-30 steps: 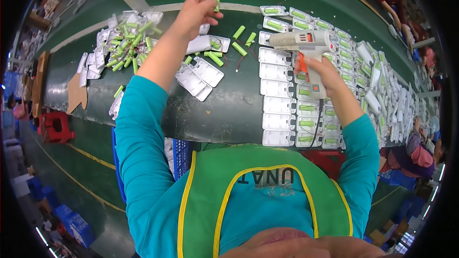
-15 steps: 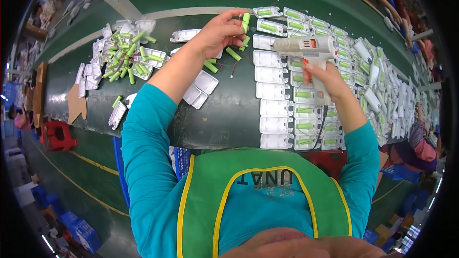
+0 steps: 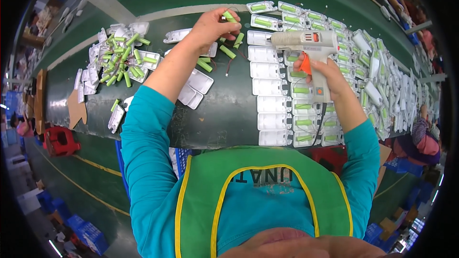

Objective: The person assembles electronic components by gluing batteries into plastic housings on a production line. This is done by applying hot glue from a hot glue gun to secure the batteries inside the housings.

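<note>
My left hand (image 3: 210, 29) pinches a green cylindrical battery (image 3: 229, 16) near the far edge of the bench, with thin wires by it. In my right hand (image 3: 331, 75) is a pale grey glue gun (image 3: 306, 39), its orange trigger under my fingers. The gun's nozzle points left, just over or beside a white plastic shell (image 3: 259, 38) at the left side of the shell rows; I cannot tell whether they touch. Below that shell runs a column of bare white shells (image 3: 267, 87). Several loose green batteries (image 3: 227, 51) with wires lie near my left hand.
Shells holding green batteries (image 3: 302, 106) fill the columns under and right of the gun. Farther right, shells are heaped (image 3: 401, 100). Left of my left arm lies a pile of batteries and shells (image 3: 122, 57). Stacked shells (image 3: 198, 82) sit beside my left forearm. The gun's cord (image 3: 321, 122) trails toward me.
The battery in my left hand has gone from upright to tilted and moved a little left. The glue gun has shifted slightly left and up in view, and more of its orange trigger shows.
</note>
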Available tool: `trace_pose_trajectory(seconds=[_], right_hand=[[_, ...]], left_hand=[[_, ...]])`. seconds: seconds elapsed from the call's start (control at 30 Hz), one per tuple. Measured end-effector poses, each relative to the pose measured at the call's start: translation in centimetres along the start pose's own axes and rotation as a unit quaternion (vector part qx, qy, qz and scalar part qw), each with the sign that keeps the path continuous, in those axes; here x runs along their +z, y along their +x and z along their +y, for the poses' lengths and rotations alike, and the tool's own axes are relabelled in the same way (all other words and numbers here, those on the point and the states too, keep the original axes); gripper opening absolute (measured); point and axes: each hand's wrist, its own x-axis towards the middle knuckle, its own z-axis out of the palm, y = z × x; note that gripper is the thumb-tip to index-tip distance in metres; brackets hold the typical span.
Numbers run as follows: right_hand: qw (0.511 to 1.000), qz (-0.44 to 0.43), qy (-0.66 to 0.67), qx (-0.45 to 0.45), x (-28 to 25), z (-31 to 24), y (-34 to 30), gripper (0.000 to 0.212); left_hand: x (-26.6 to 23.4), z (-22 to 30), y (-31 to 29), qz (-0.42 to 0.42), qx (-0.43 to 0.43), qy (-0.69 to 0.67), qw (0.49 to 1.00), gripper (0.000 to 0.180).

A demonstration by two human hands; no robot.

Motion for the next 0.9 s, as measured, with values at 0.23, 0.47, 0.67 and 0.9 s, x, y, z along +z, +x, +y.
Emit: trace_pose_trajectory(seconds=[0.23, 0.47, 0.67, 0.9], right_hand=[[1.000, 0.016, 0.011, -0.002, 0.1, 0.3, 0.0, 0.040], [1.000, 0.005, 0.024, 0.001, -0.6, 0.8, 0.1, 0.039], [1.000, 0.012, 0.022, 0.013, -0.4, 0.7, 0.0, 0.035], [0.999, 0.022, 0.000, 0.026, 0.0, 0.3, 0.0, 0.035]], left_hand=[[1.6, -0.2, 1.4, 0.023, -0.002, 0.012, 1.000, 0.019], [5.3, -2.9, 3.2, 0.080, 0.138, 0.334, 0.929, 0.023], [6.2, -5.4, 4.1, 0.085, 0.179, 0.468, 0.861, 0.022], [5.3, -5.3, 3.8, 0.103, 0.251, 0.535, 0.800, 0.016]])
